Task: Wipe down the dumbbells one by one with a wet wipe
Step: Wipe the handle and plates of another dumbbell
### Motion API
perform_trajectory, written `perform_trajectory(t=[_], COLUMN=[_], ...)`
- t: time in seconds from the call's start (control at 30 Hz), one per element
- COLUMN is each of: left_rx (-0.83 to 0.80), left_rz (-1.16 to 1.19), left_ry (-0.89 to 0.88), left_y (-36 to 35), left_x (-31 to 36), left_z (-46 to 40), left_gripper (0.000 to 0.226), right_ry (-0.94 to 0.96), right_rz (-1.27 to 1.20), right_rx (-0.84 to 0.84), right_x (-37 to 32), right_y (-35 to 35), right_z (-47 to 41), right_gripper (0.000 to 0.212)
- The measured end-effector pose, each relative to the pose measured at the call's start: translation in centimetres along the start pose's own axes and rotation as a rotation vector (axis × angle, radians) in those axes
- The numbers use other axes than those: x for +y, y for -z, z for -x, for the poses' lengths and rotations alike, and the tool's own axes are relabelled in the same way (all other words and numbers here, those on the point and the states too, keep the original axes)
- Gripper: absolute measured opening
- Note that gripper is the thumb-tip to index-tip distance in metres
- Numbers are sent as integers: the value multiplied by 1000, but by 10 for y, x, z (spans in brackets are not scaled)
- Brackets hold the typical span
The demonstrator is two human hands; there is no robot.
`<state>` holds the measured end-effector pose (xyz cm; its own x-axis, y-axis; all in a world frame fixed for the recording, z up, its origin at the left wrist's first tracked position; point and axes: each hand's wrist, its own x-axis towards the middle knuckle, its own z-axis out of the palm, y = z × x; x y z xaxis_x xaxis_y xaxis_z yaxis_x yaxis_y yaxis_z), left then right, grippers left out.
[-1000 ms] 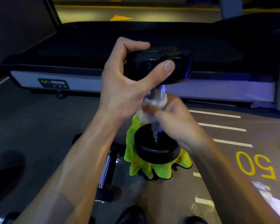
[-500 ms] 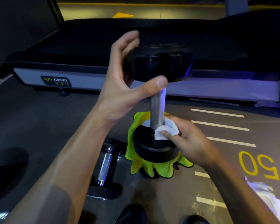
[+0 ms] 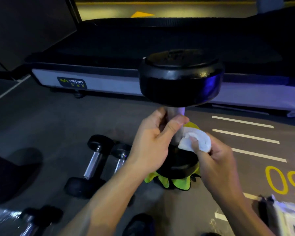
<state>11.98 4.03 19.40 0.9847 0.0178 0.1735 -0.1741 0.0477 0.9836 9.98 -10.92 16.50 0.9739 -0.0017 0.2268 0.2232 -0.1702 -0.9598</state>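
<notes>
Setting: dim gym floor (image 3: 75, 120), grey, with white stripes at 3 o'clock and a treadmill base (image 3: 99, 82) running across at 12 o'clock.

Item 1, dumbbell in work (image 3: 180, 77): black heads, bare metal handle. Stands on end at the centre, lower head resting on a yellow-green cloth (image 3: 180, 183). Long axis upright, leaning slightly toward 12 o'clock as seen from the head camera.

Item 2, left hand (image 3: 150, 147): fingers and thumb curled round the upper handle just under the top head, steadying the dumbbell in work.

Item 3, right hand (image 3: 216, 160): pinches a bunched white wet wipe (image 3: 197, 140) between fingertips and thumb. Wipe lies at 3 o'clock of the handle, touching or just beside its lower part, directly above the lower head.

Governing relation: the unwiped surface runs along the vertical axis, so the wipe's travel is judged to be up and down the handle or round the lower head; right hand is the nearer to that head, left hand blocks the upper handle.

Item 4, other dumbbells (image 3: 92, 166): lying flat at 8 o'clock, another at 7 o'clock near the frame edge.

Item 5, white packet (image 3: 289, 217): at 4 o'clock, blurred, contents unclear.
</notes>
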Motion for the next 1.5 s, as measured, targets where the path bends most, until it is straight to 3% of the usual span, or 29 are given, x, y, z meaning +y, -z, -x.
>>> perform_trajectory(t=[0.2, 0.3, 0.4, 0.6, 0.73, 0.9, 1.03, 1.2, 1.4, 1.5], left_rx=[158, 201, 200, 316, 349, 331, 363, 299, 256, 162], left_rz=[62, -3, -107, -453, -825, -988, -992, -1125, -1138, -1278], left_ry=[-70, -74, -35, 178, 377, 612, 762, 858, 950, 880], left_y=[3, 29, 76, 192, 284, 355, 375, 388, 391, 385], left_x=[0, 8, 18, -10, -54, -109, -157, -193, -217, -203], left_z=[18, 31, 42, 39, 17, -2, -9, -14, -10, -11], left_gripper=[7, 18, 28, 27, 39, 41, 40, 16, 17, 24], right_ry=[-42, -151, -233, -428, -568, -715, -796, -863, -853, -820], right_rz=[-122, -164, -258, -319, -368, -384, -373, -334, -300, -289], right_rx=[40, 80, 5, -294, -384, -440, -455, -411, -399, -399], right_x=[-4, 0, 3, 25, 42, 61, 74, 85, 87, 76], right_y=[-7, -14, -34, -91, -122, -150, -163, -177, -183, -183], right_z=[1, 1, 4, 21, 25, 15, 5, 4, -2, -2], right_gripper=[22, 25, 25, 19, 22, 21, 23, 20, 20, 19])
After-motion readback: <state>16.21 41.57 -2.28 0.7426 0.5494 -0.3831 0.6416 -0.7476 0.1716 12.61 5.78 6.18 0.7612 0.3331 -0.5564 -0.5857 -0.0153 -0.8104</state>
